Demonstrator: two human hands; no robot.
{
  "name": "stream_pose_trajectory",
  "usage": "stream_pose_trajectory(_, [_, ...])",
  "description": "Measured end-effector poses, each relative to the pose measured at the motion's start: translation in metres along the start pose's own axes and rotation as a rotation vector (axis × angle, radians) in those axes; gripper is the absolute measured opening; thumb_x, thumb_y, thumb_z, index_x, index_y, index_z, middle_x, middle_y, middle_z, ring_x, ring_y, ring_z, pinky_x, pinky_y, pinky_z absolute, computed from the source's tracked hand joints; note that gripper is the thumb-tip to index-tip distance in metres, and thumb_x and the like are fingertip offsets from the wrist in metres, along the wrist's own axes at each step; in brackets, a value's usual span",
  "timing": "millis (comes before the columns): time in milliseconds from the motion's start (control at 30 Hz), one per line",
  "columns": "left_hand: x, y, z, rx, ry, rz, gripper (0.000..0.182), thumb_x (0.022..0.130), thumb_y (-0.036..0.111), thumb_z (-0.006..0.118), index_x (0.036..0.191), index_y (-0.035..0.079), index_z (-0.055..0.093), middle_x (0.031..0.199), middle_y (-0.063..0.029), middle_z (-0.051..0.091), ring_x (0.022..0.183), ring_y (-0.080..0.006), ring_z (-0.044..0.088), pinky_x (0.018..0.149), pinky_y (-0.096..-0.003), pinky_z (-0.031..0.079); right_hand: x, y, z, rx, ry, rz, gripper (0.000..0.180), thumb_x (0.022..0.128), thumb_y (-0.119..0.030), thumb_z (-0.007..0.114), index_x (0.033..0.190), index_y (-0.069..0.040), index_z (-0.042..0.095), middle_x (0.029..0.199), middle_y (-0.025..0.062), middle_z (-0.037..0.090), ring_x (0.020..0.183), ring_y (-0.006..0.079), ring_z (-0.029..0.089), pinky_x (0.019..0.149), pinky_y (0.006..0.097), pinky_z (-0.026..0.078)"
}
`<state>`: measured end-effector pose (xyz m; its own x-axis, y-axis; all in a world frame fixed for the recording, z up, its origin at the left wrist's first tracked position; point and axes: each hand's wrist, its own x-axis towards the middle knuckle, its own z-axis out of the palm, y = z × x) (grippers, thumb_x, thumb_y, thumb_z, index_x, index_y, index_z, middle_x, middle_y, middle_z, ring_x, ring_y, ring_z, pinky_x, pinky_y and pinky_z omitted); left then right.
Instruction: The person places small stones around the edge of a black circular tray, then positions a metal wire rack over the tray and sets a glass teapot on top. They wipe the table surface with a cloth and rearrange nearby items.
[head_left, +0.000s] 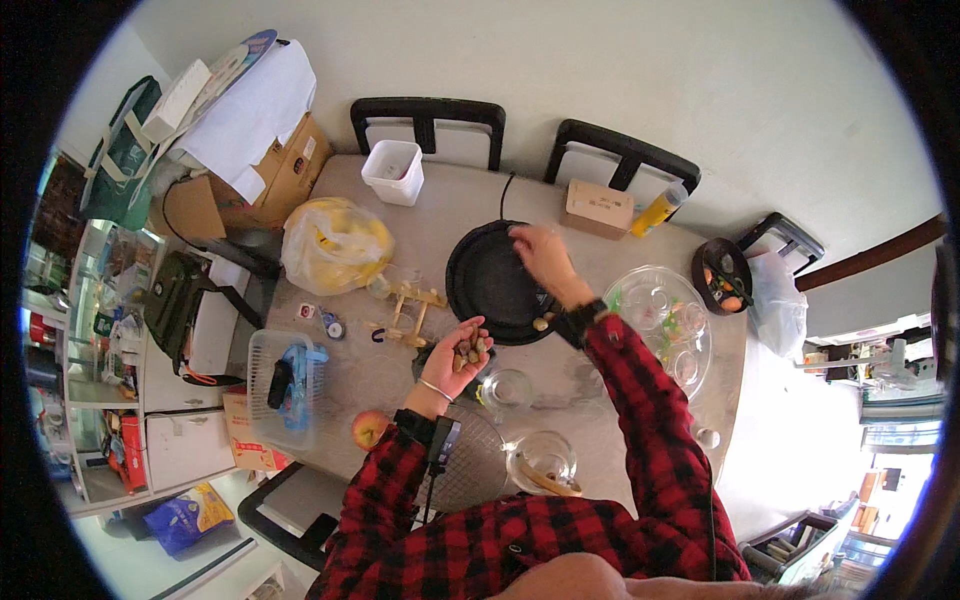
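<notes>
My left hand is cupped palm up and holds several small brown stones or nuts; which they are I cannot tell. My right hand hangs over the round black pan, its fingers bent close together; whether something small is between them is hidden. A pale, small round thing lies at the pan's lower right rim, near my right wrist. Left of the pan stands a small wooden rack. Just below my left hand is a clear glass bowl.
A yellow-filled plastic bag, a white tub and a cardboard box stand farther back. To the right are a clear divided tray and a dark bowl. An apple, a plastic basket and a glass teapot are nearer.
</notes>
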<state>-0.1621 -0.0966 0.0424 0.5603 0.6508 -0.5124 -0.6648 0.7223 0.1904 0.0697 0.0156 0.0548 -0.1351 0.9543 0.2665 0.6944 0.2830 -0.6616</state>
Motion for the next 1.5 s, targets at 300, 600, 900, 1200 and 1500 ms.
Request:
stream_pose_trajectory(300, [0.012,0.005,0.036,0.332,-0.008,0.050,0.024,0.094,0.017,0.052,0.118,0.013,0.054,0.098,-0.0065,0.064,0.087,-0.0170,0.062,0.071,-0.0304,0.052,-0.065,-0.058,-0.013,0.651,-0.489,0.222,0.026,0.086,-0.021,0.065,0.105,-0.003,0.066,0.091,0.0106,0.066,0.075,0.0157,0.063,0.069,0.0258,0.049])
stream_pose_trajectory(600, [0.005,-0.002,0.004,0.078,-0.010,0.053,0.015,0.091,0.011,0.052,0.100,-0.001,0.058,0.098,-0.0123,0.063,0.096,-0.0243,0.062,0.078,-0.0315,0.054,0.035,0.011,0.033,0.120,-0.032,0.114,0.020,0.082,-0.009,0.059,0.099,-0.002,0.063,0.088,0.0146,0.069,0.081,0.0285,0.067,0.074,0.0341,0.052])
stream_pose_trajectory(900, [0.002,0.008,-0.001,-0.026,-0.041,0.144,0.023,0.094,0.012,0.048,0.111,-0.002,0.055,0.108,-0.0133,0.062,0.105,-0.0269,0.060,0.094,-0.0386,0.049,0.026,0.004,0.030,-0.175,0.120,0.109,0.019,0.084,-0.020,0.062,0.096,-0.006,0.068,0.099,0.0183,0.059,0.091,0.0362,0.060,0.078,0.0435,0.050])
stream_pose_trajectory(1200, [0.013,0.012,0.009,-0.076,-0.168,0.148,0.029,0.094,0.011,0.042,0.118,-0.002,0.053,0.116,-0.0123,0.060,0.110,-0.0249,0.057,0.103,-0.0428,0.044,-0.041,-0.078,0.002,0.296,-0.408,-0.279,0.020,0.081,-0.009,0.062,0.100,-0.006,0.068,0.094,0.0139,0.064,0.090,0.0285,0.061,0.079,0.0355,0.049])
stream_pose_trajectory(1500, [0.010,0.014,0.002,-0.172,-0.108,0.108,0.032,0.094,0.009,0.039,0.118,-0.008,0.051,0.122,-0.0189,0.056,0.117,-0.0304,0.054,0.104,-0.0440,0.043,-0.021,-0.054,0.029,0.014,-0.190,-0.322,0.013,0.084,-0.015,0.054,0.083,-0.005,0.063,0.086,0.0133,0.060,0.083,0.0332,0.058,0.074,0.0403,0.049])
